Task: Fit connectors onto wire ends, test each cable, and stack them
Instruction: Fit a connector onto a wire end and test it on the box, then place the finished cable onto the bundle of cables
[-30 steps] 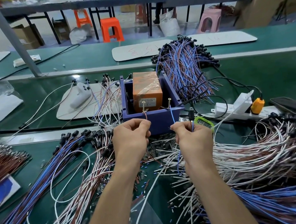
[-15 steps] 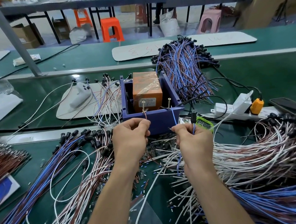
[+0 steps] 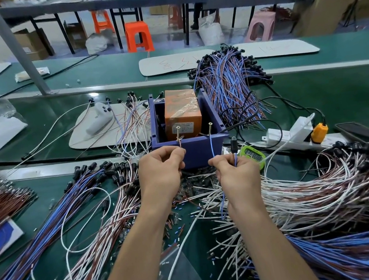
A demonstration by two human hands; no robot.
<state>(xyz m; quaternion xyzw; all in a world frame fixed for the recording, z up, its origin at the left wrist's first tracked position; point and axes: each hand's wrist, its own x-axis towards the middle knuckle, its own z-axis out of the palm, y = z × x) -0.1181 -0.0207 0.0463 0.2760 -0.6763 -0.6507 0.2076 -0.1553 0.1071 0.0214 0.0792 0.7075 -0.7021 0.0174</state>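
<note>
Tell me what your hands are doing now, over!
Left hand pinches thin reddish wire at left brass post. Right hand pinches thin blue wire reaching right brass post. Loose white wires heaped beside right wrist.

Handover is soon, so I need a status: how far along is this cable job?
Done, apparently: a stacked bundle of connector-tipped cables behind the purple box. In hand: one cable seemingly under test, the left hand pinching its brown wire and the right hand its blue wire, each led to a post on the box. Left: the heap of wires at right.
</note>
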